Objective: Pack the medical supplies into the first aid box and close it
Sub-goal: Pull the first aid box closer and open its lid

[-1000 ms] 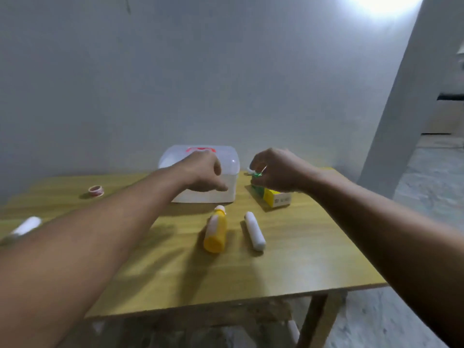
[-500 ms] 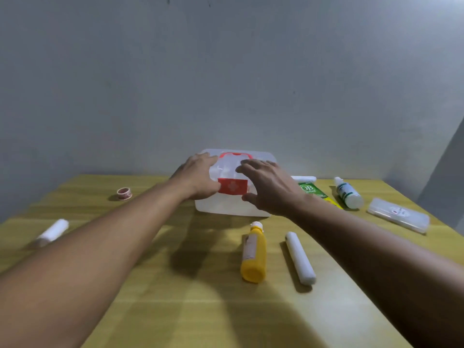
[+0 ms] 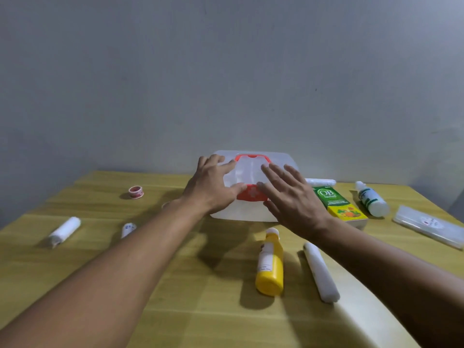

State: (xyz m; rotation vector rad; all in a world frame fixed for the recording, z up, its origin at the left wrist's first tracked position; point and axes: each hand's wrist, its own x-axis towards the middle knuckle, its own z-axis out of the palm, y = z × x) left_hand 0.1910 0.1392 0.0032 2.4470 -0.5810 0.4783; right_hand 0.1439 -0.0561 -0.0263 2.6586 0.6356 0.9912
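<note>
Lying at the far left of the wooden table [image 3: 88,272], a white gauze roll [image 3: 64,231] rests on its side, with a small white tube [image 3: 128,229] a little to its right, partly hidden by the left forearm. Behind them, near the back edge, a red-and-white tape roll [image 3: 135,192] sits well apart from everything else. The left hand [image 3: 212,190] lies with fingers spread on the left part of the lid of the translucent first aid box [image 3: 251,214], its thumb touching the red latch [image 3: 251,193] at the front; it grasps nothing, just rests flat and open. The box stands closed at the middle back of the table, its red handle [image 3: 252,157] folded on top. The right hand [image 3: 291,197] is also open, fingers splayed over the right part of the lid, holding nothing; whether the palm touches the box cannot be told. In front of the box a yellow bottle [image 3: 270,266] lies on its side, cap toward the box, and just beside it to the right lies a long white roll [image 3: 321,272]. Right of the box lies a green and yellow medicine carton [image 3: 337,203], with another white roll [image 3: 320,182] behind it. Next comes a white bottle with a green label [image 3: 371,202], lying down, and at the far right a clear flat plastic case [image 3: 429,226].
</note>
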